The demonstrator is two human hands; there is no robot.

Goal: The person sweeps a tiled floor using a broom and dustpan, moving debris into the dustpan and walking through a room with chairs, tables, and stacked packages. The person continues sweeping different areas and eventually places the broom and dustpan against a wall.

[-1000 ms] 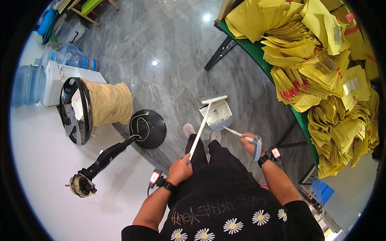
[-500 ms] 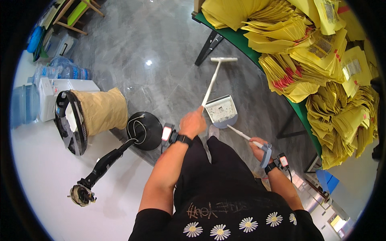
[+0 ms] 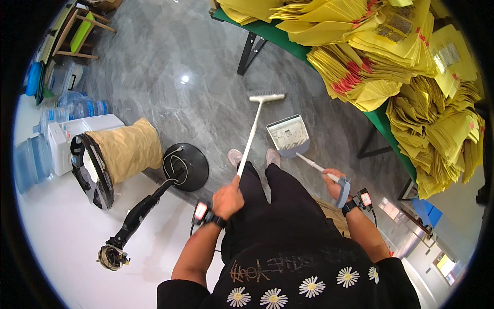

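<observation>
My left hand (image 3: 228,201) is closed around the upper end of a white broom (image 3: 249,138). The pole slants away from me, and its bristled head (image 3: 266,98) is over the grey floor, beyond and slightly left of the dustpan. A long-handled dustpan (image 3: 287,134), white with a grey-blue rear part, rests in front of my right shoe, and small debris seems to lie in it. Its pale handle (image 3: 312,164) runs up to my right hand (image 3: 335,185), whose fingers wrap round it beside a grey-blue grip end (image 3: 344,192).
Yellow paper bundles (image 3: 360,72) cover a green-topped table (image 3: 296,49) on the right, its dark legs reaching the floor. Left stand a tan-lined bin (image 3: 126,149), a black round base (image 3: 186,167) with a cable, and water bottles (image 3: 82,105). My shoes (image 3: 272,157) are close to the dustpan.
My left hand has drawn the broom back toward me and leftward, so its head is nearer the dustpan. My right hand keeps its hold on the dustpan handle. Both shoes now show.
</observation>
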